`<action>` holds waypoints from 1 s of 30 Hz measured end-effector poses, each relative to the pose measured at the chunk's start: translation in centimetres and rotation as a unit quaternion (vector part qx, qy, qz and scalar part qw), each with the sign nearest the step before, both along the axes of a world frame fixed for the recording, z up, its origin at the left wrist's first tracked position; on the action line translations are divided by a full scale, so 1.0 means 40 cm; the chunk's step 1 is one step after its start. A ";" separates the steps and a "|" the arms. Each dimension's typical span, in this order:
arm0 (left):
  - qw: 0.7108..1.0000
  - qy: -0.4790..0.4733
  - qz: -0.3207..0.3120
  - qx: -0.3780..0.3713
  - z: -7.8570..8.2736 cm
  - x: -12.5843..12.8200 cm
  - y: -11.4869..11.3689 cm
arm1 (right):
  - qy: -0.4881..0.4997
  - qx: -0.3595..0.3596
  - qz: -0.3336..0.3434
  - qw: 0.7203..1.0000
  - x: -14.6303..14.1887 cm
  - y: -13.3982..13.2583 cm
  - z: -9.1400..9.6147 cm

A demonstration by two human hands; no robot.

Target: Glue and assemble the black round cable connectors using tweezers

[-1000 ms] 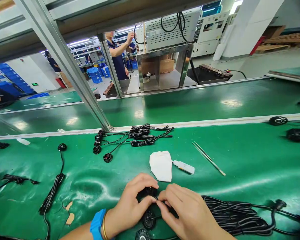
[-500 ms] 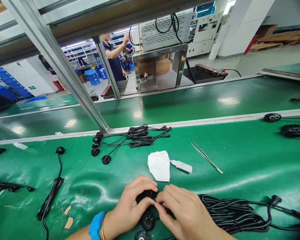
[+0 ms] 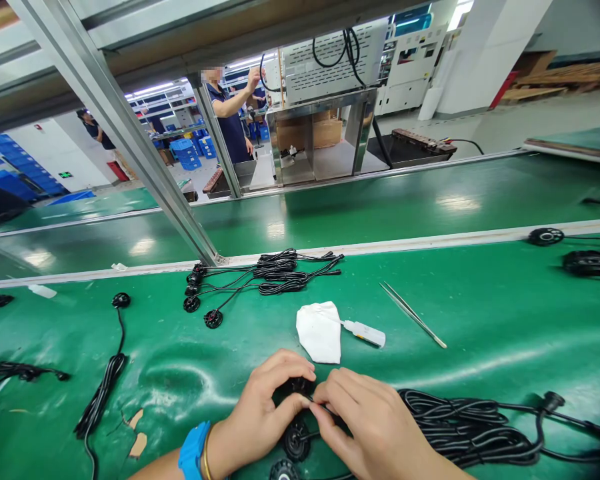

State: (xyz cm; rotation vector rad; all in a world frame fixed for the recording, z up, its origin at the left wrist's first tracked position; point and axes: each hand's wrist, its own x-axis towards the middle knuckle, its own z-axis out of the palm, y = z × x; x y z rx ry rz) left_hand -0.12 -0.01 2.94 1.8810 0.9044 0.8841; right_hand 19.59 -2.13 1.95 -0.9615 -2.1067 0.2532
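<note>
Between the thumb and fingers of my left hand (image 3: 260, 410) is a small round black part (image 3: 300, 385), mostly hidden by those fingers. My right hand (image 3: 373, 423) is pinched on the thin black cable right beside that part, its fingertips close to my left thumb. Just below my hands lie two more round black parts (image 3: 297, 441), one partly cut off by the lower edge. A thick coil of black cable (image 3: 470, 427) rests to the right of my right hand. Beyond my hands are a folded white cloth (image 3: 320, 339) and a small white bottle (image 3: 366, 333) touching it.
Metal tweezers (image 3: 413, 315) lie at the right on the green mat. Several coiled cables with round black ends (image 3: 280, 270) sit near the white rail, another coiled cable (image 3: 103, 393) at left. A metal post (image 3: 145, 160) rises at left. Across the belt stands a person (image 3: 230, 127).
My hands keep almost the same hold and place. The view has shifted very slightly; the items on the mat have not moved.
</note>
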 end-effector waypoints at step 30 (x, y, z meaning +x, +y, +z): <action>1.000 0.005 -0.014 0.022 -0.006 -0.004 -0.001 | -0.024 0.033 -0.013 0.999 -0.003 -0.001 0.000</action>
